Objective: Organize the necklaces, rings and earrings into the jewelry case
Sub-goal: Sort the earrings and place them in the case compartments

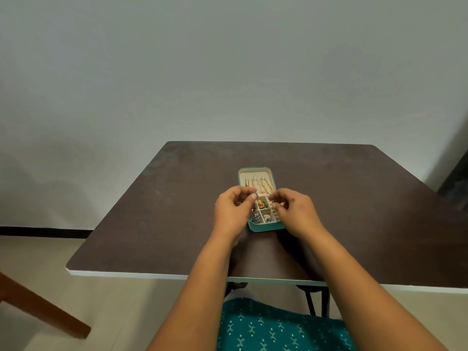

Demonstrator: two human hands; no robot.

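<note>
Two bare hands meet over a small teal jewelry case (256, 169) that lies open near the middle of a dark brown table (157, 211), and between them they hide much of its near half. The table stands against a pale wall (228, 59); a brown wooden piece (43, 304) slants across the floor at lower left, a dark shape fills the right edge, and a teal patterned garment (273, 328) shows at the bottom under the table edge. The left hand (234, 210) hovers over the case's left side with fingers curled and thumb tip pressed toward the forefinger, seemingly pinching something small and dark, too tiny to name. The right hand (295, 211) covers the case's right side with fingers bent inward; whether it holds anything cannot be told. Inside the cream lining, the far half carries gold chain necklaces (266, 186) hanging in a row. The near half is split into small compartments: one in the middle holds gold and green earrings (262, 204), the near-left one holds silvery pieces (255, 218), and a neighbouring cell holds more small silver items.
</note>
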